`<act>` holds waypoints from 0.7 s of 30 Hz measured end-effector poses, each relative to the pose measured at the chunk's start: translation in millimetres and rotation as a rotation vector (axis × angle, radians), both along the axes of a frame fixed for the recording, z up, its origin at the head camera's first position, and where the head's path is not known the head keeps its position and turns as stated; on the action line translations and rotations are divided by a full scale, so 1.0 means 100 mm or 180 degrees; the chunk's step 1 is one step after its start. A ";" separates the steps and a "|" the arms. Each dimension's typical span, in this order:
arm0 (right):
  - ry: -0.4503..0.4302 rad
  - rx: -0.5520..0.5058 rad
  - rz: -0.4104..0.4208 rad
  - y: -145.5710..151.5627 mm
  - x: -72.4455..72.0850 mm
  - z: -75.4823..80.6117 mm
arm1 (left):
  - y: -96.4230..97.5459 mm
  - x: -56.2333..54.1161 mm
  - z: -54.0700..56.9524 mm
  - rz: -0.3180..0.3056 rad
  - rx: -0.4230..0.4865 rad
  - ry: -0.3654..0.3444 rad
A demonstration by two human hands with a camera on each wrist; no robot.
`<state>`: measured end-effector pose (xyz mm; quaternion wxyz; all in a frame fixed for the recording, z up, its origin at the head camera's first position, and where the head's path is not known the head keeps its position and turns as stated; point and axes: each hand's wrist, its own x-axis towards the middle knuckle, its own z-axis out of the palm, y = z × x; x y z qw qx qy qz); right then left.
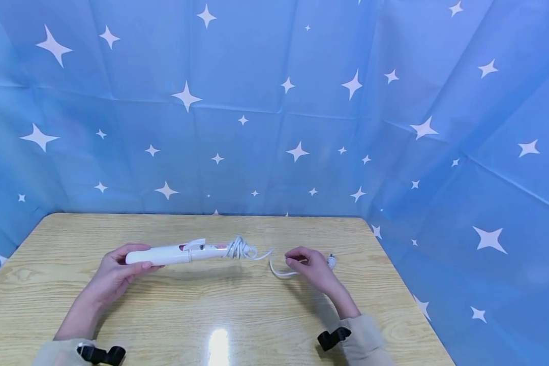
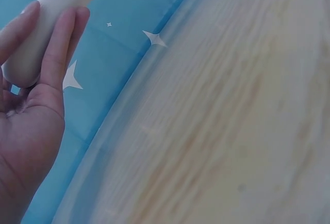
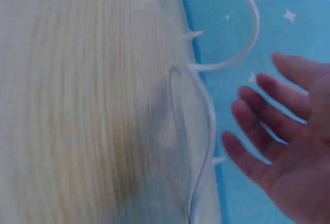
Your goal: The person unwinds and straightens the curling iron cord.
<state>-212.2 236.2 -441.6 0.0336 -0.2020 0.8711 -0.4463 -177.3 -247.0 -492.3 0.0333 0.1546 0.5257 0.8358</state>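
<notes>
A white curling iron (image 1: 169, 254) is held roughly level above the table in the head view. My left hand (image 1: 113, 277) grips its thick rounded end, thumb on the near side and fingers on the far side. The left wrist view shows that white end (image 2: 64, 7) between thumb and fingers. White cord is wound in loops (image 1: 239, 248) around the thinner right end. From there the loose cord (image 1: 280, 274) runs toward the plug (image 1: 331, 261) at the right. My right hand (image 1: 315, 269) hovers near this cord; in the right wrist view its fingers are loosely bent, apart from the cord (image 3: 210, 126).
Beneath the hands is a light wood-grain table (image 1: 187, 315) with rounded far corners. A blue cloth (image 1: 256, 61) with white stars hangs behind it and along the right side. A bright light reflection lies near the table's front middle.
</notes>
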 end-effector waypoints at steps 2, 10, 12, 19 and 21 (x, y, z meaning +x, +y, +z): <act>0.0011 -0.0136 -0.0003 -0.08 -0.02 0.01 | 0.00 0.00 0.00 -0.0006 -0.0018 -0.0008; 0.0191 -0.0223 0.0288 -0.38 -0.09 -0.01 | 0.01 0.01 0.01 -0.0002 -0.0054 0.0002; 0.0217 -0.0175 0.0385 -0.44 -0.08 -0.02 | 0.01 0.01 0.01 0.0001 -0.0058 0.0007; 0.0211 -0.0019 0.0497 -0.53 -0.06 -0.05 | 0.02 0.02 0.03 0.0016 -0.0078 -0.0022; 0.0230 0.0003 0.0486 -0.53 -0.05 -0.05 | 0.02 0.02 0.03 0.0025 -0.0078 -0.0034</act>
